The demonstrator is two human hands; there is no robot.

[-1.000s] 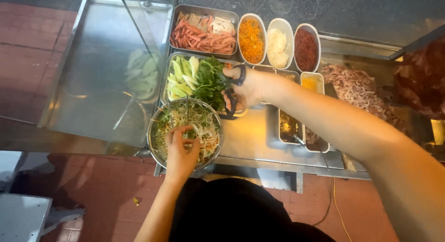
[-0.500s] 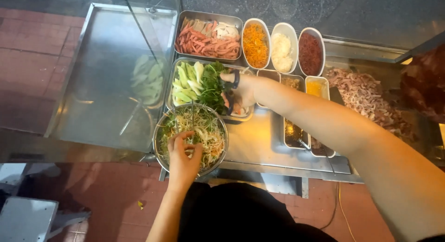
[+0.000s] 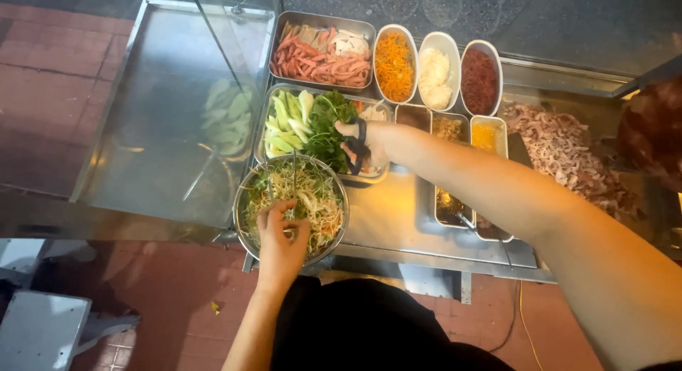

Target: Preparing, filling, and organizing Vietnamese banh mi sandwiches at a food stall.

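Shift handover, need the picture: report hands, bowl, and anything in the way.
Left hand in salad bowl, fingers in shreds. Right hand grips black scissors over greens tray. Nothing between them.

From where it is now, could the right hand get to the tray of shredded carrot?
Probably yes. The right hand sits over the greens tray, and the carrot tray lies open just beyond, with nothing between them.

Left hand (image 3: 280, 236): forearm rises from lower frame edge, wrist straight, palm down, fingers (image 3: 271, 213) curled together and pointing away from body, thumb (image 3: 302, 227) out to the side. Right arm: extends from lower right corner diagonally up-left, elbow nearly straight, forearm bare. Right hand (image 3: 362, 145): knuckles forward, fingers bent inward around dark handles; grip appears closed, though fingertips are partly hidden.
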